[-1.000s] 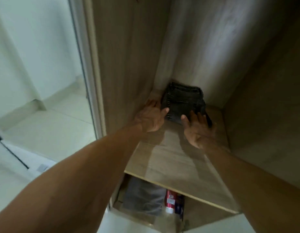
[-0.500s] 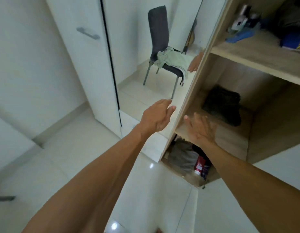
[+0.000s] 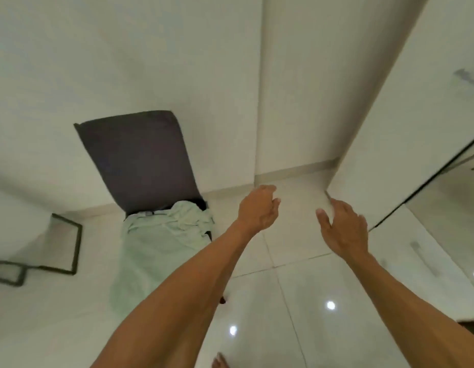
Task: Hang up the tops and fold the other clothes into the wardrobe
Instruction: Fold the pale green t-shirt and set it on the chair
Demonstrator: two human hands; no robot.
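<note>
Left hand (image 3: 258,208) over floor (image 3: 297,288); right hand (image 3: 344,229) near wardrobe door (image 3: 403,128) edge.

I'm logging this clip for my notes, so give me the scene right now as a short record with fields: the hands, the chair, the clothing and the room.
left hand: raised in front, fingers loosely curled, holding nothing
right hand: raised beside it, fingers relaxed, holding nothing
chair: dark grey back, to the left of the hands
garment: pale green, crumpled on the chair seat, hanging over its front edge
floor: glossy white tiles
cupboard door: white, at the right
</note>
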